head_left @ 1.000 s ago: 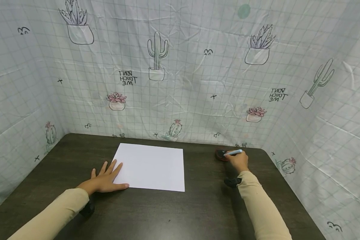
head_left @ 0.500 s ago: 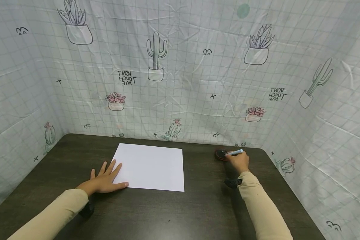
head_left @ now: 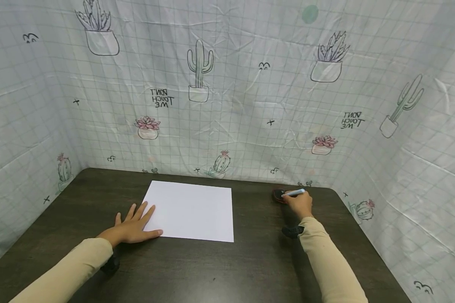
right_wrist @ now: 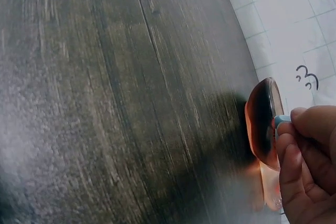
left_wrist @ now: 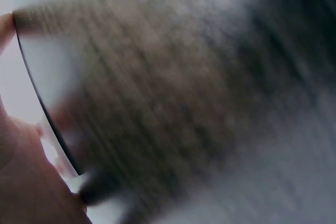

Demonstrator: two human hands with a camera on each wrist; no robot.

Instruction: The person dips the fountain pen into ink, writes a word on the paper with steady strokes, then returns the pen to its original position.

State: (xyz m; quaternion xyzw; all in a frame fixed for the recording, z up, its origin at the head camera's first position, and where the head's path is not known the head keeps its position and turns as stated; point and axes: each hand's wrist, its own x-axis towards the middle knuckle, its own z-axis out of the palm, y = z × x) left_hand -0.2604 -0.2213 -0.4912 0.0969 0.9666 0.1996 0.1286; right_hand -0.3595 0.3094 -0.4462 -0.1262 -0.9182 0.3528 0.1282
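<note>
A blank white sheet of paper (head_left: 193, 212) lies on the dark table in the head view. My left hand (head_left: 132, 226) rests with fingers spread over the sheet's left edge, its thumb at the near edge. To the right, my right hand (head_left: 301, 205) pinches a light blue pen (head_left: 295, 192). The pen's lower end meets a small dark rounded object with a reddish-orange edge (right_wrist: 261, 121), which sits on the table near its back edge. Fingers hide much of the pen in the right wrist view. The left wrist view is blurred and shows part of the left hand (left_wrist: 26, 171).
The dark wooden table (head_left: 197, 269) spreads around the sheet and in front of both hands. Patterned cloth (head_left: 242, 105) with cactus drawings hangs behind the table and along both sides. Dark bands show at both wrists below the sleeves.
Over the last half second my right hand has shifted slightly left with the pen, at the dark object. My left hand and the sheet stay where they were.
</note>
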